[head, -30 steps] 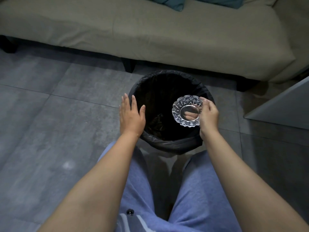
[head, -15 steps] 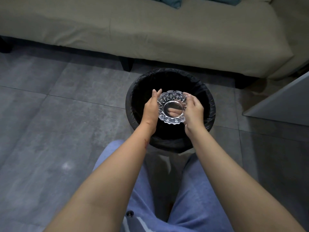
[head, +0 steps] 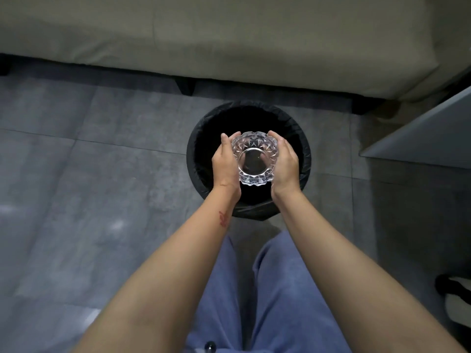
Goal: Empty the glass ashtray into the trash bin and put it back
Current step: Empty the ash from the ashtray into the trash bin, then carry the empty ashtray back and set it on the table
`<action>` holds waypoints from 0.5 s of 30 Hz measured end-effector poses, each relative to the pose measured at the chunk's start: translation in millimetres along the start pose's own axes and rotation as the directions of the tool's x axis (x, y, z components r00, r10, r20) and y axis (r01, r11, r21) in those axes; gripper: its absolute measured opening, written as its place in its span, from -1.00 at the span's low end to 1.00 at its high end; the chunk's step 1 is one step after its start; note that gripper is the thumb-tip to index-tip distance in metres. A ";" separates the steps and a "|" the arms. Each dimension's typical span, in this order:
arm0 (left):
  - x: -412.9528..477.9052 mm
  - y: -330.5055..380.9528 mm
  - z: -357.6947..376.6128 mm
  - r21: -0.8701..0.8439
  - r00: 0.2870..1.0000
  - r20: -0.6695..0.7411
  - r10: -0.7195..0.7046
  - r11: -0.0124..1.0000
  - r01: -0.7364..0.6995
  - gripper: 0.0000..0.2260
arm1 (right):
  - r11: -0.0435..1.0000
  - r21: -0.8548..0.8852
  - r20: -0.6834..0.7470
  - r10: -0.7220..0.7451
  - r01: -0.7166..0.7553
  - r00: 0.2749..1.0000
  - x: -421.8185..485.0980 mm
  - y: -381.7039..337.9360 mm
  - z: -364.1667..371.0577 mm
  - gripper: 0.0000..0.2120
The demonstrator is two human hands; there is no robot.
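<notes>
Glass ashtray (head: 256, 159) held between both hands, directly over the open mouth of the trash bin (head: 304, 159). Left hand (head: 225, 163) cupped against the ashtray's left side, fingers pointing away from the body, thumb side up. Right hand (head: 285, 161) cupped against the right side, mirroring the left. Both hands gripping the ashtray, palms facing each other, touching the cut-glass rim.

Ashtray clear, scalloped edge, round centre showing the dark bin interior through it. Seen roughly face-on from above; cannot tell whether right way up or upside down. No contents visible in the glass.

Bin round, lined with a black bag (head: 251, 212) folded over the rim, standing on grey tiled floor (head: 89, 174). Inside of bin too dark to make out.

Beige sofa (head: 229, 34) across the top of the view, dark legs just beyond the bin. Grey table edge (head: 423, 141) at right, near the bin but apart from it. Black-and-white object (head: 456, 289) at lower right edge, cut off, unclear what.

Bare forearms reaching forward from the bottom of the view, small red mark (head: 223, 218) on the left wrist. Blue trousers (head: 267, 301) below, knees apart, bin just in front of them.
</notes>
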State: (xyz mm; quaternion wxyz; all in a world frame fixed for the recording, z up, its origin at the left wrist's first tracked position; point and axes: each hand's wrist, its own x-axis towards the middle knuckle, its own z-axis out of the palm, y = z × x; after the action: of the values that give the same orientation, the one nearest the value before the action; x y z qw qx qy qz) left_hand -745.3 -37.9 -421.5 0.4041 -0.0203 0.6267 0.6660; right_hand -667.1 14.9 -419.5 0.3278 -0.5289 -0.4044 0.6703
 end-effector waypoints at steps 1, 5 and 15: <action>-10.2 11.0 3.6 -0.006 1.000 -0.004 -0.010 1.000 0.010 -0.56 | 1.000 -0.005 -0.005 -0.004 0.004 1.000 -7.8 -13.8 0.4 -0.67; -60.0 74.6 27.1 0.034 0.999 0.029 -0.020 0.999 0.019 -0.55 | 1.000 0.018 -0.039 -0.008 0.008 0.999 -47.4 -85.2 -0.4 -0.67; -214.9 260.2 110.3 0.128 0.974 0.227 0.025 0.990 -0.055 -0.58 | 0.988 0.123 -0.157 -0.070 0.089 0.985 -169.8 -312.5 -22.1 -0.69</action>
State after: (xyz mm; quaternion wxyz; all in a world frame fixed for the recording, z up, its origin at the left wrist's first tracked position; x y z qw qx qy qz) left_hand -694.6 -25.1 -70.4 0.4595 0.0947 0.6201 0.6287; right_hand -603.7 15.1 -68.9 0.4178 -0.5396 -0.3547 0.6391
